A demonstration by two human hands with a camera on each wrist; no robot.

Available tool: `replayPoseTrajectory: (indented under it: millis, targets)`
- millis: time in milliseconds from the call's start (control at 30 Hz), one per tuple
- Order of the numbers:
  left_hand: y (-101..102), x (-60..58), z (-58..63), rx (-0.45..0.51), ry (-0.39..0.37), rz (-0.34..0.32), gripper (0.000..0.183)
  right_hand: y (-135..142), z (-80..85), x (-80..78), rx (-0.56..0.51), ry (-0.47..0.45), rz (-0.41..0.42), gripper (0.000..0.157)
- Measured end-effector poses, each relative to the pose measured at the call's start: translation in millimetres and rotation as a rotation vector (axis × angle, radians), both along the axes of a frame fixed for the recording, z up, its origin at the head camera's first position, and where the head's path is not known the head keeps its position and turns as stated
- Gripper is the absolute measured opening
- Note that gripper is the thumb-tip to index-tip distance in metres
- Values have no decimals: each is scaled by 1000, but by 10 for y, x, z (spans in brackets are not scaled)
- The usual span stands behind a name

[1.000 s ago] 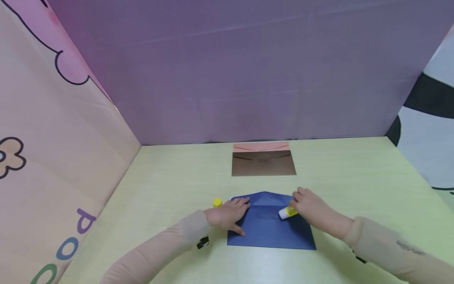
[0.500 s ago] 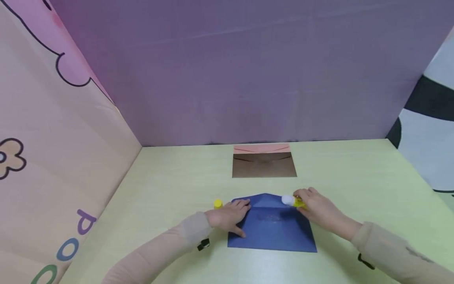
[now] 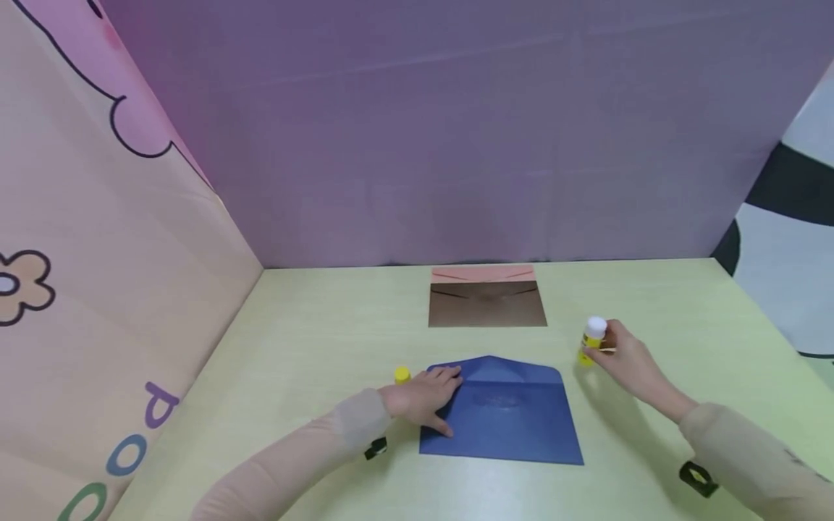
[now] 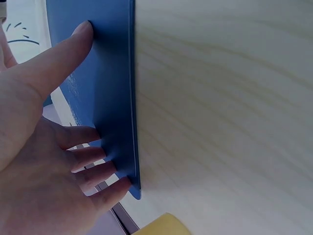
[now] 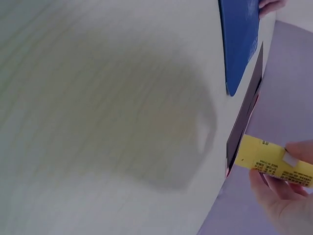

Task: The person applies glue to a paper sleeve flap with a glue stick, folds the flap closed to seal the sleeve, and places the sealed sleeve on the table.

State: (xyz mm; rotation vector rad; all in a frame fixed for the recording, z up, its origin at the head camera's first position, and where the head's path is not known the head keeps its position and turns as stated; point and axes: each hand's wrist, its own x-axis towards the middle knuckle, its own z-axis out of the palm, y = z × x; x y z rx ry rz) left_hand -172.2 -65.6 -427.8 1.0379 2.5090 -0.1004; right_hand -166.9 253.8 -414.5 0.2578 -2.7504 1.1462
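A dark blue envelope (image 3: 521, 427) lies on the table with its flap open toward the back; a smeared, shiny patch shows near its middle. My left hand (image 3: 426, 396) rests on the envelope's left side, fingers spread and pressing near that edge. To the right of the envelope, my right hand (image 3: 628, 362) pinches a yellow glue stick (image 3: 589, 349) between thumb and fingers, its white end up. In the right wrist view the glue stick (image 5: 269, 159) shows small printed text on its yellow body. A yellow cap (image 3: 402, 374) stands just behind my left wrist.
Farther back on the pale wooden table (image 3: 326, 325) lie a brown envelope (image 3: 487, 307) and a pink envelope (image 3: 482, 273), the brown one overlapping the pink. A purple backdrop (image 3: 417, 145) rises behind the table, and a printed cloth panel (image 3: 117, 253) borders the left side.
My right hand has lifted the glue stick off the envelope and carried it right, turning it from lying sideways to upright. My left hand has stayed in place on the envelope.
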Motion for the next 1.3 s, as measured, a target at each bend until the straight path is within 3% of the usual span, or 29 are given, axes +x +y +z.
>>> replayPoseTrajectory:
  millis: [500,933,1300]
  targets:
    - [25,-3,11,-7,11,-11,84,293,-67,-73,-23,-71,-118,41]
    - [7,15,19,-21,47,-47,84,372,-114,-89,-56,-155,-147,47]
    - [-3,16,30,-16,48,-44,83,375,-150,-96,-38,-143,-139,48]
